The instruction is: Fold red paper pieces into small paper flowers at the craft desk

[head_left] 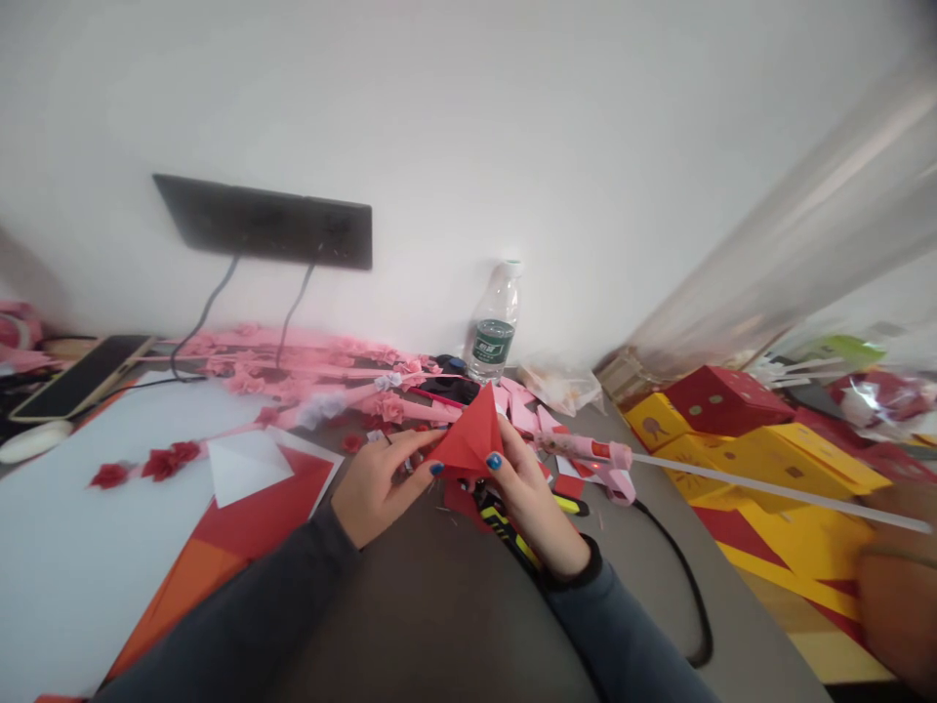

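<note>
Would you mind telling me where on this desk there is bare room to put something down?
The pale sheet at far left is mostly bare, between the phone and the red paper. The dark desk between the forearms is bare too. It is crowded around the pink paper flowers, the glue gun and the yellow boxes.

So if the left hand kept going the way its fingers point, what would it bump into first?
The left hand points right, and its fingers already touch the red paper. Just past that is the right hand, probably next, though depth is hard to judge.
</note>
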The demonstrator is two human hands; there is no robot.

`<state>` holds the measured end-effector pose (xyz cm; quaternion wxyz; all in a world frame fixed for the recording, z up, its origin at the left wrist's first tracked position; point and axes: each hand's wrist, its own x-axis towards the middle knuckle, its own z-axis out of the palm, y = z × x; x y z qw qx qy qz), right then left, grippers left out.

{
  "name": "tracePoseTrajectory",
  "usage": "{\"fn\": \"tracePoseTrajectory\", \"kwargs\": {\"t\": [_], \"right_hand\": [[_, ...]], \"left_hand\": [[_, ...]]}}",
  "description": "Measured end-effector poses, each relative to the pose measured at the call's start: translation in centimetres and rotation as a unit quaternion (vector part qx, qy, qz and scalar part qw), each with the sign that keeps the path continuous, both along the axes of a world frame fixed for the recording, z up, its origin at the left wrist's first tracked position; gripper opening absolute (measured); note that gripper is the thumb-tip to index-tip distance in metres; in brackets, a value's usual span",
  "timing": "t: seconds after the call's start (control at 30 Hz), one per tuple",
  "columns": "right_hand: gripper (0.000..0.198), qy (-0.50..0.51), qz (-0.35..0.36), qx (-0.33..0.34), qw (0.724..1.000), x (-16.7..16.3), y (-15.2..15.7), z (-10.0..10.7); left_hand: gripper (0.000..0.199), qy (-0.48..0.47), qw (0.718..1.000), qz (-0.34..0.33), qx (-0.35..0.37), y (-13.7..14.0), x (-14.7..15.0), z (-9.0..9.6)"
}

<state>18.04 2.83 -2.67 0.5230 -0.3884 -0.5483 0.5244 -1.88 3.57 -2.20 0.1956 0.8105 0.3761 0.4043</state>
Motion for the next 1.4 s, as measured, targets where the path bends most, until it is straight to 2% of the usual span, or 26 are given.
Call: {"fn": "tracePoseTrajectory", "kwargs": {"t": [0.1,0.23,0.33,0.47,0.67,0.83,0.9,0.97,1.13,1.23,1.3,1.4], "right_hand": [[0.063,0.005,0.001,-0.007,1.000,0.2,0.0,-0.3],[0.045,0.015,-0.020,-0.037,0.999,0.2,0.1,-0.1],[0.036,-0.016,0.006,-0.034,0.999,0.2,0.2,0.5],[0.034,-0.038,0.034,-0.011,0.999,0.2,0.3,1.1],[0.033,-0.011,0.021,-0.025,0.999,0.5,0.6,1.0],[0.026,-0.028,0.004,0.019,0.999,0.7,0.8,1.1],[0.022,-0.040,-0.019,0.042,0.998,0.9,0.8,1.0],[0.019,-0.042,-0.030,0.054,0.997,1.2,0.9,0.7],[0.020,-0.012,-0.021,0.053,0.998,1.6,0.8,0.1],[0.021,-0.006,-0.019,0.054,0.998,1.6,0.8,0.4],[0.024,-0.038,0.004,0.068,0.997,1.6,0.7,0.8],[0.031,-0.088,0.067,0.087,0.990,1.4,0.4,1.3]], "left_hand": [[0.028,-0.015,1.000,0.024,-0.007,0.0,0.0,0.0],[0.032,-0.049,0.993,0.072,-0.075,0.1,0.2,-0.3],[0.021,-0.104,0.983,0.052,-0.144,0.3,0.5,-0.4],[0.023,-0.144,0.970,0.039,-0.190,0.3,0.7,-0.3],[0.020,-0.074,0.982,0.064,-0.161,0.4,0.7,-0.2],[0.023,-0.060,0.984,0.098,-0.137,0.4,0.5,-0.1],[0.019,-0.091,0.982,0.070,-0.153,0.4,0.4,0.2],[0.020,-0.145,0.972,0.012,-0.185,0.4,0.3,0.4],[0.032,-0.288,0.905,-0.074,-0.303,0.6,0.1,-0.1],[0.039,-0.329,0.878,-0.096,-0.333,0.7,-0.1,-0.4],[0.041,-0.293,0.894,-0.091,-0.327,0.7,-0.1,-0.2],[0.034,-0.174,0.933,-0.087,-0.304,0.6,0.2,0.4]]}}
